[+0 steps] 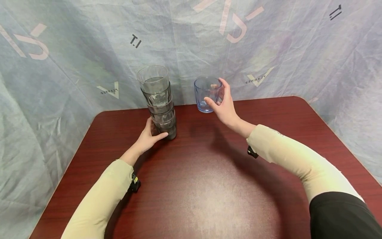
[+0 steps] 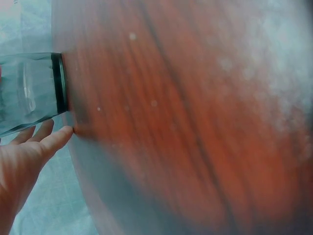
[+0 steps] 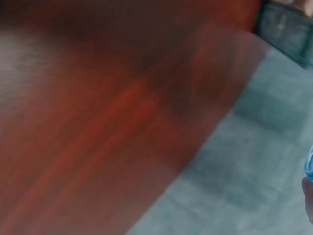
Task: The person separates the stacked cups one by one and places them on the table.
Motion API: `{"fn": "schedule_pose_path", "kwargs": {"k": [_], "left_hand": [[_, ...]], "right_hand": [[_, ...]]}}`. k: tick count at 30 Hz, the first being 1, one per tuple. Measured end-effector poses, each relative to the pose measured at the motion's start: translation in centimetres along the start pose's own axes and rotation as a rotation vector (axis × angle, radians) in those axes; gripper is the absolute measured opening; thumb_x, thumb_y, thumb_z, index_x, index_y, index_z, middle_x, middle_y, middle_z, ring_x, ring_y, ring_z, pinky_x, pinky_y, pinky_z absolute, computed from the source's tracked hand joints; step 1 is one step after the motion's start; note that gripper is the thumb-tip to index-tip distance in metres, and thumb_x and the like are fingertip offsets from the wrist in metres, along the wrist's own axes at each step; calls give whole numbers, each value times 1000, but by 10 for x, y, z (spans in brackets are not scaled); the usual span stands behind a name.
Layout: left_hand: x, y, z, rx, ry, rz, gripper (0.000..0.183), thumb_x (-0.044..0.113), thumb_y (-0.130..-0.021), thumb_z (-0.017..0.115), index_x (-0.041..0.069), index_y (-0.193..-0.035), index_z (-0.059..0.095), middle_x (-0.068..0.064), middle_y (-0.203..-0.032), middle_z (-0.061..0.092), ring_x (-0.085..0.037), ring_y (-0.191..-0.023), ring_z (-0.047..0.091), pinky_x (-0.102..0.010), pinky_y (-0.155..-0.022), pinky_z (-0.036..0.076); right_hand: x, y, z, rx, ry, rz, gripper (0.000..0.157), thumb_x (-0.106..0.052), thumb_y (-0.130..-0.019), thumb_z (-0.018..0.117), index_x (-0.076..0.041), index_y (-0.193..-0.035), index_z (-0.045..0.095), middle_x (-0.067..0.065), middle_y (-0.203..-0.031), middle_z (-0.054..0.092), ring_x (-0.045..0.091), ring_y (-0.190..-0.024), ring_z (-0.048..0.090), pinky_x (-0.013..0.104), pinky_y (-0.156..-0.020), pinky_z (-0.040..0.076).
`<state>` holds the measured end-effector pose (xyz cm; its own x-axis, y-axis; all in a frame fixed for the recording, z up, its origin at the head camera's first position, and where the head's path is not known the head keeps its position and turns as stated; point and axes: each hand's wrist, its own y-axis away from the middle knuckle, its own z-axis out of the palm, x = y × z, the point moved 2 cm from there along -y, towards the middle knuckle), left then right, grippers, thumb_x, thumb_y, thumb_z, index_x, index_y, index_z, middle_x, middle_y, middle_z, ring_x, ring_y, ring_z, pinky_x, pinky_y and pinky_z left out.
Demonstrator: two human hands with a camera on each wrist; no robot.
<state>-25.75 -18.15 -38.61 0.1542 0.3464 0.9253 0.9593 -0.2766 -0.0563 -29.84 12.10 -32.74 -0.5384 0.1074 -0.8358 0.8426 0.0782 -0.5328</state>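
Observation:
A tall stack of nested glasses (image 1: 159, 96), smoky grey with a paler clear one on top, stands toward the back left of the table. My left hand (image 1: 149, 134) grips its lowest part, thumb in front and fingers around the far side. The left wrist view shows the bottom glass (image 2: 34, 93) with fingers of the left hand (image 2: 29, 156) along its side. Right of the stack, my right hand (image 1: 225, 106) holds a clear blue glass (image 1: 204, 94) upright above the table, thumb across its near side. Only a sliver of that glass (image 3: 309, 166) enters the right wrist view.
The dark red wooden table (image 1: 209, 186) has rounded back corners. Grey printed cloth (image 1: 185, 43) hangs close behind its far edge and along both sides. Shadows of the right arm and glass fall on the tabletop.

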Motion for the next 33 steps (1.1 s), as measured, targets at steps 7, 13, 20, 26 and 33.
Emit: {"fn": "schedule_pose_path", "kwargs": {"k": [7,13,20,26,33], "left_hand": [[-1,-1,0,-1,0,-6,90,9,-90,70,9,-154,7,-25,-152,26,-38,-138,30,-52,-110,28],[-2,-1,0,0,2,-11,90,9,-90,71,10,-154,7,-24,-152,25,-36,-139,29,-50,-110,28],[-3,-1,-1,2,3,-6,90,9,-90,71,10,-154,8,-24,-152,26,-36,-139,30,-50,-110,28],[-2,-1,-1,3,-5,-6,90,9,-90,71,10,-154,8,-24,-152,27,-37,-138,31,-50,-109,29],[1,1,-1,2,-8,-5,89,9,-90,71,10,-154,8,-25,-151,27,-39,-136,33,-51,-109,30]], "right_hand": [[29,15,-1,-58,117,80,82,-10,-90,71,-10,-150,16,18,-138,44,30,-120,52,47,-93,46],[44,19,0,-81,220,123,81,-15,-90,72,-11,-150,17,22,-133,43,30,-113,53,42,-84,46],[56,18,1,-92,222,191,81,-19,-92,70,-11,-151,14,24,-145,35,34,-136,35,46,-103,38],[67,18,4,-104,233,261,82,-22,-92,70,-12,-152,13,23,-152,26,30,-143,23,40,-112,27],[75,18,7,-127,236,315,84,-25,-92,70,-13,-152,12,20,-150,32,31,-139,32,43,-109,31]]}}
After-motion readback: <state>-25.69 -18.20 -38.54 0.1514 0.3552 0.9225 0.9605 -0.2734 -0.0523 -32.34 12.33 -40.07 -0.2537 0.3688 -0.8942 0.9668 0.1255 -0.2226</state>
